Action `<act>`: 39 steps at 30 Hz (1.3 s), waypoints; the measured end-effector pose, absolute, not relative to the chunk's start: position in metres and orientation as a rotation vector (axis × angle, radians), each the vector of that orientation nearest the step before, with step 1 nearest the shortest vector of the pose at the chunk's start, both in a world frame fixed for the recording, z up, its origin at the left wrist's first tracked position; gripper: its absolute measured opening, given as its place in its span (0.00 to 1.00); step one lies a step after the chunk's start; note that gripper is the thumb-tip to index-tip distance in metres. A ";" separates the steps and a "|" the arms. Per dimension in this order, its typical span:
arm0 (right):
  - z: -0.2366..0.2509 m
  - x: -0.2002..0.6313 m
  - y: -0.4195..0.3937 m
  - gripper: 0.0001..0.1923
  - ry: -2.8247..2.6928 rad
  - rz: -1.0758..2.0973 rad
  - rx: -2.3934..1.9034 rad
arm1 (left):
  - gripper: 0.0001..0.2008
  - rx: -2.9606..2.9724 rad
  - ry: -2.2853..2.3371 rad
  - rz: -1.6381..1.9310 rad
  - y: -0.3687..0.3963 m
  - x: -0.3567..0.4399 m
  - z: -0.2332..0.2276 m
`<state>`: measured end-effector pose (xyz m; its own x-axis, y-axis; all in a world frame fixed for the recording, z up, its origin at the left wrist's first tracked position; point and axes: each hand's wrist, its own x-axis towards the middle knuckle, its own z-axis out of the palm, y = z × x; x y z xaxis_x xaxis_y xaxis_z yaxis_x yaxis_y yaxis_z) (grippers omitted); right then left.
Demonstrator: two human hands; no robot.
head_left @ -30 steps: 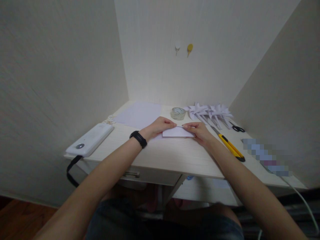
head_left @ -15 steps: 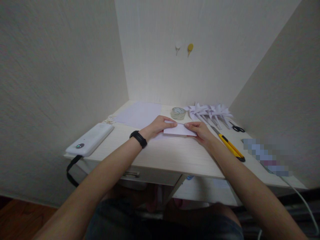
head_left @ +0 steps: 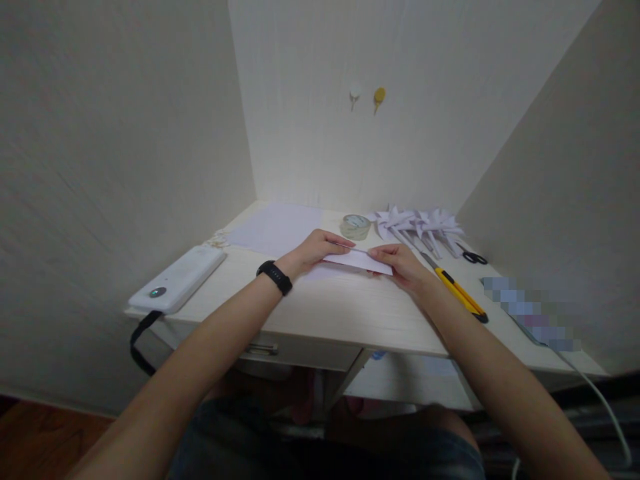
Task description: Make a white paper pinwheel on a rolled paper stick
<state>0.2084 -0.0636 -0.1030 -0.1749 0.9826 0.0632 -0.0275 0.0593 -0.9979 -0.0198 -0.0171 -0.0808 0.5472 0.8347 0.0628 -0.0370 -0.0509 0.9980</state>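
Paper (head_left: 361,261), folded and white, lies on the desk (head_left: 350,313) between both hands. Left hand (head_left: 314,248) pinches its left edge, fingers closed on it; right hand (head_left: 400,263) pins the right end likewise. Good practice: align edges squarely, then press the crease flat along its length.

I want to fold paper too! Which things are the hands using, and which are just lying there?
In use: folded paper, held by left hand and right hand.

Lying about: tape roll, paper pinwheels, yellow knife, scissors, flat sheet, white power bank.
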 end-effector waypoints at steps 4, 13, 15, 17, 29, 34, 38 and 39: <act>-0.106 0.209 -0.062 0.18 -1.312 1.283 -1.059 | 0.13 1.436 0.681 0.775 -0.018 -0.021 -0.079; -0.111 0.205 -0.061 0.19 -1.266 1.232 -1.098 | 0.14 1.611 0.698 0.696 -0.016 -0.022 -0.088; -0.111 0.206 -0.060 0.20 -1.274 1.224 -1.095 | 0.12 1.564 0.702 0.678 -0.019 -0.021 -0.086; -0.112 0.207 -0.060 0.20 -1.278 1.227 -1.084 | 0.09 1.534 0.707 0.704 -0.021 -0.020 -0.083; -0.111 0.207 -0.060 0.21 -1.263 1.215 -1.070 | 0.10 1.602 0.780 0.816 -0.014 -0.021 -0.086; -0.112 0.205 -0.060 0.21 -1.226 1.190 -1.078 | 0.13 1.650 0.769 0.854 -0.014 -0.021 -0.086; -0.111 0.205 -0.060 0.19 -1.245 1.165 -1.086 | 0.14 1.657 0.771 0.831 -0.016 -0.021 -0.085; -0.111 0.205 -0.060 0.19 -1.254 1.167 -1.087 | 0.13 1.652 0.771 0.824 -0.016 -0.020 -0.085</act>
